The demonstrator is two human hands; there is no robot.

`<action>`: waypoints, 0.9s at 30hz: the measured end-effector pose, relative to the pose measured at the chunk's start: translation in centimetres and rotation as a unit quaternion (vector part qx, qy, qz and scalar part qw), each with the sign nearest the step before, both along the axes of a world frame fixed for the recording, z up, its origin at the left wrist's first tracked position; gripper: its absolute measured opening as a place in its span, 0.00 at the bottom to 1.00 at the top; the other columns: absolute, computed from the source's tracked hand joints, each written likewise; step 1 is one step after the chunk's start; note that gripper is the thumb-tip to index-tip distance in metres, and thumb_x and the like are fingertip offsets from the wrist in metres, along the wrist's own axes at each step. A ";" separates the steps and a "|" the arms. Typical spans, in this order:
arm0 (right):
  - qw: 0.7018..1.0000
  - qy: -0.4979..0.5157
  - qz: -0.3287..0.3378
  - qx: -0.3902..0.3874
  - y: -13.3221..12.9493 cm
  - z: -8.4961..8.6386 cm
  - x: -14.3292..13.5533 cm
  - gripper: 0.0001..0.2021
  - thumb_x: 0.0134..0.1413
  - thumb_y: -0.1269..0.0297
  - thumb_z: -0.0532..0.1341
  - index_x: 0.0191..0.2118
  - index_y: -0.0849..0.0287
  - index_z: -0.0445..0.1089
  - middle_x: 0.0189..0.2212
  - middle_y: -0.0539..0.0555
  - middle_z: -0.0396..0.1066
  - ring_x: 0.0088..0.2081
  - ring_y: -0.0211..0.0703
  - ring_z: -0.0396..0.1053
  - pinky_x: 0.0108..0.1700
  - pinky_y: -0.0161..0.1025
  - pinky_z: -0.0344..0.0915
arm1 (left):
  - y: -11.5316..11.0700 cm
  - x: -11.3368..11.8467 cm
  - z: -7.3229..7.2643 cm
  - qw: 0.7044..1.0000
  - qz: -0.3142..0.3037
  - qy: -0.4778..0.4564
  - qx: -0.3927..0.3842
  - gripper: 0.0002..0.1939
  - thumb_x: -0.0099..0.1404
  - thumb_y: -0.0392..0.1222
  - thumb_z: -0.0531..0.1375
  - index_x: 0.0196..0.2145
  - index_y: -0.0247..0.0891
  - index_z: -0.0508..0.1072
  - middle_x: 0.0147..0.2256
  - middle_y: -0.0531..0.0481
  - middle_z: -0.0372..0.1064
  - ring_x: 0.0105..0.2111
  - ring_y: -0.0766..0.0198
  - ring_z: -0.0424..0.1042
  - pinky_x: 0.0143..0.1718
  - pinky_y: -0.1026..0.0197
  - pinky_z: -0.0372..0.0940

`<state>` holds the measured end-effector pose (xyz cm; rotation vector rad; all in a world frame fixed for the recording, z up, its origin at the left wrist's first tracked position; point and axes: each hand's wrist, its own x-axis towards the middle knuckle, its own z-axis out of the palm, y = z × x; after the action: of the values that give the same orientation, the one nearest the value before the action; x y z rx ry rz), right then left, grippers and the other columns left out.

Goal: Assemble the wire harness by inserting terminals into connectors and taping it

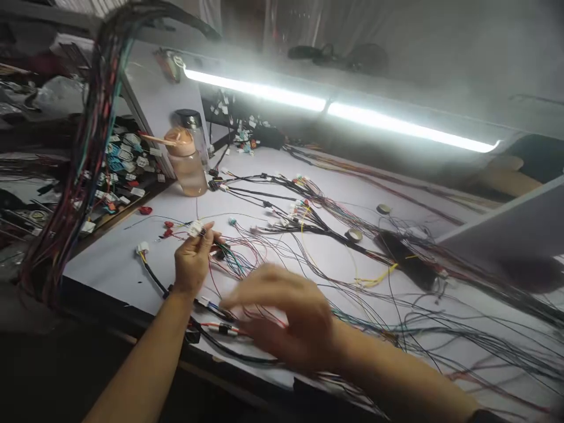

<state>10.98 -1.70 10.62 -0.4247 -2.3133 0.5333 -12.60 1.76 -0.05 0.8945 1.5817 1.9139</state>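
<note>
My left hand (191, 264) pinches a white plug connector (196, 228) between thumb and fingers, above the left part of the table. My right hand (295, 317) hangs over the wires at the front, smeared by motion. Its fingers are curved and stand apart from the thumb, with nothing visible between them. Thin wires (238, 261) in green, red and black lie just right of my left hand. A black-sleeved cable ending in a white connector (142, 248) passes below my left wrist. Red connectors (168, 228) rest beside the held plug.
A drink bottle (187, 167) and a dark-lidded jar (198, 132) stand at the back left. Taped harness branches (326, 229) and tape rolls (353, 235) cover the middle. A thick wire bundle (94, 135) hangs at left before piled connectors (127, 155). A lamp (264, 91) spans the back.
</note>
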 end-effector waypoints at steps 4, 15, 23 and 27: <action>0.979 0.105 -0.032 -0.174 7.8 -3.9 -6.7 0.10 0.64 0.61 0.56 0.45 0.58 0.70 0.38 0.54 0.75 0.34 0.36 0.71 0.34 0.34 0.68 | -0.5 0.2 -0.1 0.999 -0.022 0.048 -0.008 0.21 0.60 0.51 0.63 0.48 0.39 0.75 0.34 0.48 0.74 0.33 0.61 0.74 0.39 0.56 0.71; 0.966 0.057 -0.027 -0.251 9.4 -9.0 -10.9 0.17 0.57 0.57 0.62 0.51 0.57 0.67 0.46 0.57 0.72 0.45 0.43 0.69 0.46 0.41 0.66 | -0.2 0.0 -0.5 0.988 -0.033 0.148 0.012 0.17 0.60 0.51 0.63 0.45 0.44 0.77 0.43 0.47 0.72 0.44 0.55 0.73 0.44 0.56 0.71; 0.882 0.097 -0.016 -0.460 13.2 -6.8 -12.5 0.26 0.63 0.45 0.51 0.55 0.60 0.64 0.49 0.60 0.71 0.49 0.46 0.69 0.52 0.44 0.64 | -0.9 0.7 -0.4 0.969 -0.107 0.222 0.009 0.14 0.65 0.42 0.59 0.49 0.44 0.74 0.40 0.48 0.70 0.38 0.63 0.72 0.41 0.61 0.69; 0.860 0.101 0.024 -0.499 13.5 -5.7 -12.9 0.29 0.61 0.43 0.53 0.59 0.61 0.60 0.49 0.61 0.71 0.48 0.45 0.70 0.51 0.44 0.65 | -0.9 0.8 -0.2 0.966 -0.122 0.228 0.016 0.13 0.65 0.41 0.59 0.47 0.41 0.75 0.38 0.47 0.70 0.37 0.62 0.71 0.39 0.62 0.68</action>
<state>-1.95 11.82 4.92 -0.7318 -1.6783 1.7172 -11.84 0.82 -0.27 1.5528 1.5920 1.6386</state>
